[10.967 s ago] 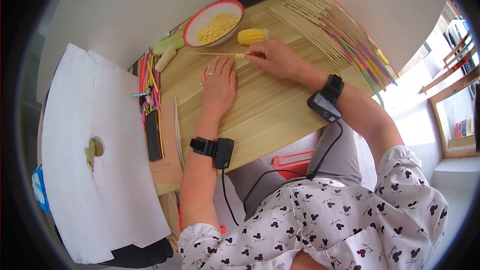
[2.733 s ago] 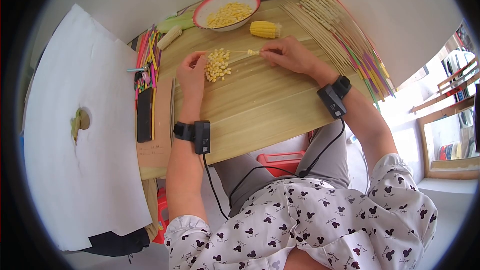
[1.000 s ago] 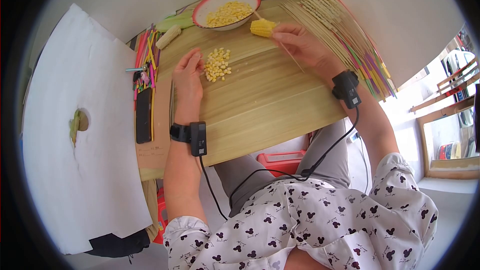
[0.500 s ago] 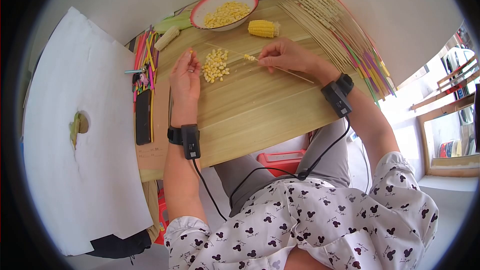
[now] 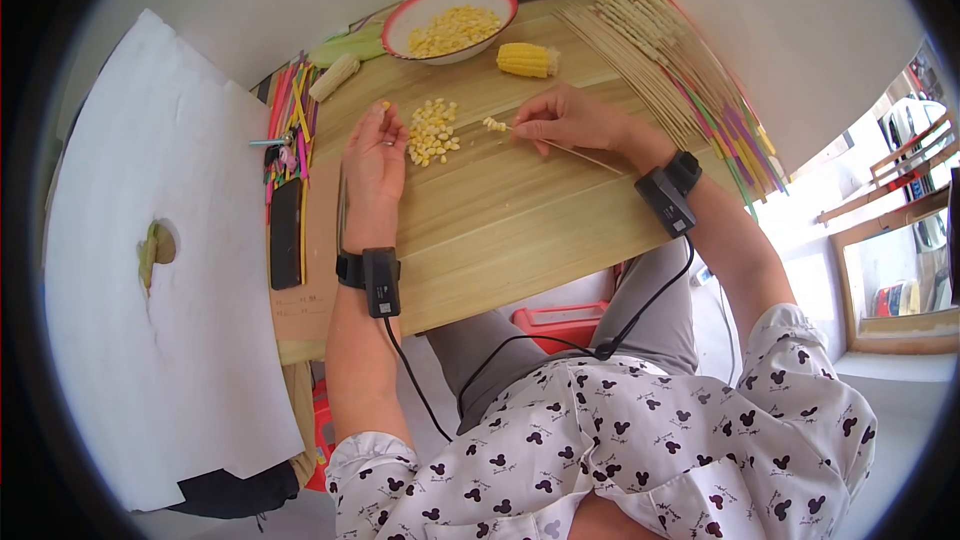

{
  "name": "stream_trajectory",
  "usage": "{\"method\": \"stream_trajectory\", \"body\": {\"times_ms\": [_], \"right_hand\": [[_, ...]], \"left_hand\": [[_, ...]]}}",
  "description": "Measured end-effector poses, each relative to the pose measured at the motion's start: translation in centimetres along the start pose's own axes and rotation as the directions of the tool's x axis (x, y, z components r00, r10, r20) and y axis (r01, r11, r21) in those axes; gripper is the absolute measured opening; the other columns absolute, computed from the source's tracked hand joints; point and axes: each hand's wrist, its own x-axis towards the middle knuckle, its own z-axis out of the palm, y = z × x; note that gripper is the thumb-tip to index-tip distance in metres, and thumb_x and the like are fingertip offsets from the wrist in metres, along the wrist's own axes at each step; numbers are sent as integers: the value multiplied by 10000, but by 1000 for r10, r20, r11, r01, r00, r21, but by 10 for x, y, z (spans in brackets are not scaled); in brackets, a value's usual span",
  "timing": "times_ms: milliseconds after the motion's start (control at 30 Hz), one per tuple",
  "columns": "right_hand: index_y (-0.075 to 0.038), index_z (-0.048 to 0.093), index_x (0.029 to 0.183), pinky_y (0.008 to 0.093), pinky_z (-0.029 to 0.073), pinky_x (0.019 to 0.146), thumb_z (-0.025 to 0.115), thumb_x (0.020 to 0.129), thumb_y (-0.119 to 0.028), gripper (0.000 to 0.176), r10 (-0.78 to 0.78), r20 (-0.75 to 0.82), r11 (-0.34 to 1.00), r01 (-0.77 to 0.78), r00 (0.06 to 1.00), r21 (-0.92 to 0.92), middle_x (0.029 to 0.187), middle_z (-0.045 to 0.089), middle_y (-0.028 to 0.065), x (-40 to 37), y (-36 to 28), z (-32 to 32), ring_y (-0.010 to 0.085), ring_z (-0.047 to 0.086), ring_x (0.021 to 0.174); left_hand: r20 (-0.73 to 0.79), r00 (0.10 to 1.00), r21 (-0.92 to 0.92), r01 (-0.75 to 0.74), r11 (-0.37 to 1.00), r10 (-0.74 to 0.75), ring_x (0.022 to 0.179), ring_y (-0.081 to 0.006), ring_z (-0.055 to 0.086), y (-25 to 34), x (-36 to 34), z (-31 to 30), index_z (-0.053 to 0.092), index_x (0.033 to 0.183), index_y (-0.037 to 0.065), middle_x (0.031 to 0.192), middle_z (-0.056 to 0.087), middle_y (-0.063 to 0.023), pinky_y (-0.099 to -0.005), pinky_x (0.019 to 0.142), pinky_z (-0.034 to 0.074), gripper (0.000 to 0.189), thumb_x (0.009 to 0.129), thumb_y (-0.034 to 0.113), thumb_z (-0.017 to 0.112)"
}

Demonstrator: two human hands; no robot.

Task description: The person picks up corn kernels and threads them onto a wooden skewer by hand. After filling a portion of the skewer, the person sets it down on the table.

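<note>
My left hand (image 5: 378, 148) is at the left of the wooden table, fingers pinched upward on a single yellow corn kernel (image 5: 386, 104). In my right hand (image 5: 565, 120), a thin wooden skewer (image 5: 595, 159) is gripped between thumb and fingers, its rear end slanting down to the right. Several threaded kernels (image 5: 495, 124) sit on the skewer just left of the fingertips. The part of the skewer beyond them is too faint to make out. Between the hands, nearer the left one, lies a loose pile of corn kernels (image 5: 434, 132).
Behind the pile stand a red-rimmed bowl (image 5: 395, 42) of kernels and a partial corn cob (image 5: 527, 60). A stripped cob (image 5: 335, 77) lies left. Bare skewers (image 5: 630, 65) and filled ones (image 5: 640, 15) line the right edge. A black phone (image 5: 287, 235) rests at the left.
My right hand has lowered slightly, and the skewer with its threaded kernels has shifted and changed angle. My left hand has barely moved, still pinching the kernel.
</note>
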Motion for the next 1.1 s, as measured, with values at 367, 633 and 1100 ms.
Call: {"method": "stream_trajectory", "body": {"times_ms": [367, 633, 1100], "right_hand": [[-51, 688, 1035, 169, 339, 514, 699, 898, -165, 178, -21, -41, 980, 28, 999, 199, 733, 625, -34, -4, -2, 3, 6, 529, 636], [-45, 682, 1070, 181, 359, 539, 654, 937, -196, 203, 22, -1, 998, -22, 1000, 65, 717, 610, -29, -1, 1, 0, 15, 513, 640], [-24, 690, 1043, 195, 381, 561, 658, 931, -197, 208, -23, 31, 992, 19, 999, 122, 698, 606, -23, -3, -3, 7, 25, 520, 631]], "left_hand": [[-13, 1000, 41, -2, 999, 3, 879, -142, 617, -4, -6, 6, 609, 1098, 22, 980, 660, -68, -277, 779, 513, 206, 908, 85, 661], [49, 997, -50, 59, 997, -56, 849, -141, 616, -2, -8, 13, 610, 1050, 15, 975, 657, -84, -275, 767, 528, 176, 912, 108, 670], [70, 995, -44, 77, 996, -74, 862, -162, 624, -6, 0, -2, 603, 1063, 20, 969, 658, -85, -289, 767, 531, 185, 911, 103, 666]]}}
